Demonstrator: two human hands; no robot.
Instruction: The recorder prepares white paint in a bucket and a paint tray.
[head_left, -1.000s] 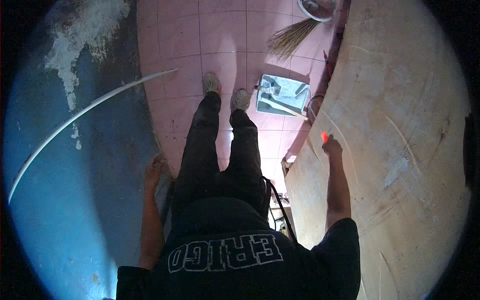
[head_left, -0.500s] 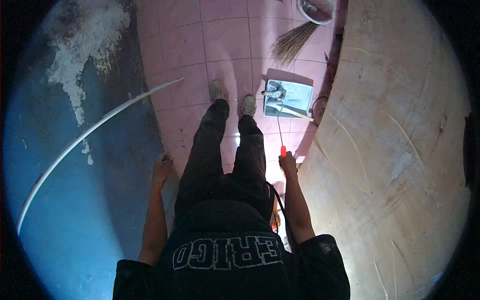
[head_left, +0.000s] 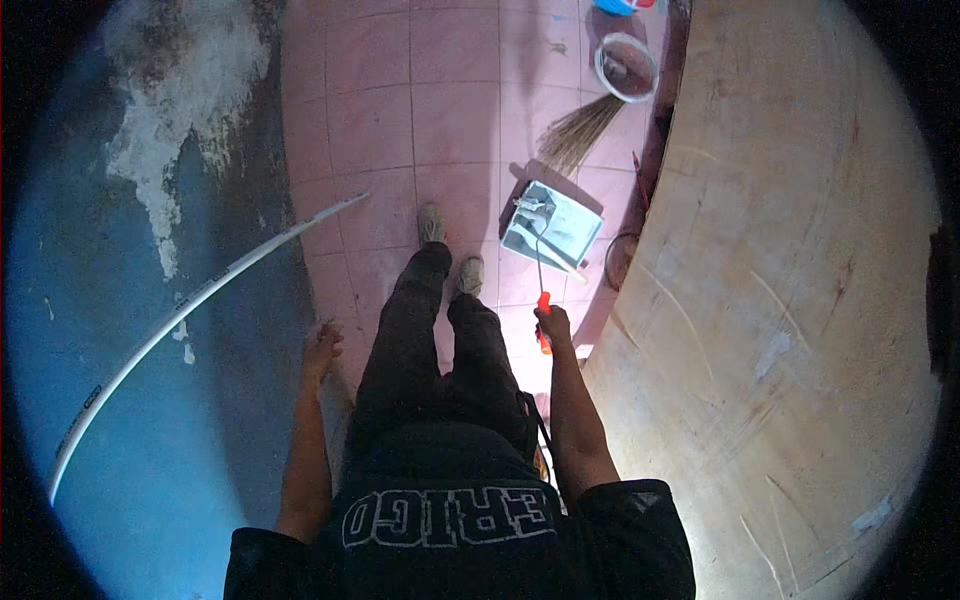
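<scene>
My right hand (head_left: 552, 322) is closed on the orange handle (head_left: 545, 340) of a paint roller. Its thin metal rod (head_left: 540, 262) reaches to the roller head (head_left: 532, 208), over a pale paint tray (head_left: 575, 222) on the floor. A long pale stick (head_left: 568, 268) lies across that tray. My left hand (head_left: 322, 345) hangs beside my left leg near the blue wall, fingers loosely apart and holding nothing. My feet (head_left: 432, 225) stand left of the tray.
A long white pipe (head_left: 170, 325) slants along the blue wall (head_left: 130, 430). A large wooden board (head_left: 780, 400) borders the right side. A straw broom (head_left: 578, 130), a white bucket (head_left: 625, 65) and a blue-red object (head_left: 625, 8) lie farther ahead on pink tiles (head_left: 370, 130).
My right hand has swung from beside the board leftward, over the floor, bringing the roller's rod into sight. The floor items have shifted lower in view and more shows ahead.
</scene>
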